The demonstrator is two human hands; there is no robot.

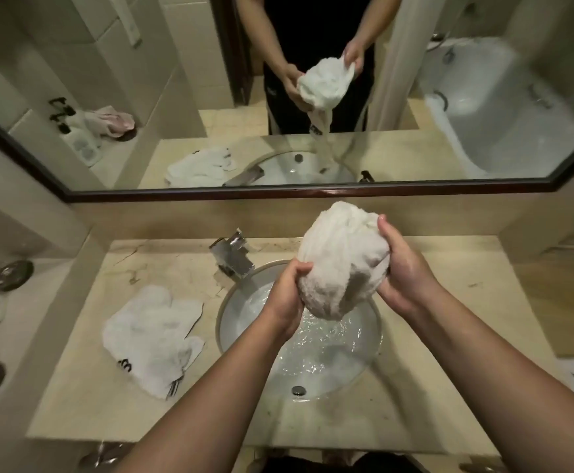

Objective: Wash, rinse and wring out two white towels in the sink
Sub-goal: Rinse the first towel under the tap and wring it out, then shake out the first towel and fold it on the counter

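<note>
Both hands wring a bunched towel point(341, 264) over the sink point(374, 322) | left hand point(287, 297) low, right hand point(403, 268) high, fingers curled tight | long axis upright | second towel point(152, 332) waits on tabletop point(449, 336)

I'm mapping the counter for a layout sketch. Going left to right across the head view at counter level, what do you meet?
Towel on the counter → faucet → left hand → bunched towel → right hand.

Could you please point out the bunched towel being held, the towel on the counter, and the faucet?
bunched towel point(341, 264): head view, middle of the bundle.
towel on the counter point(152, 332): head view, its centre.
faucet point(232, 256): head view, metal spout.
</note>
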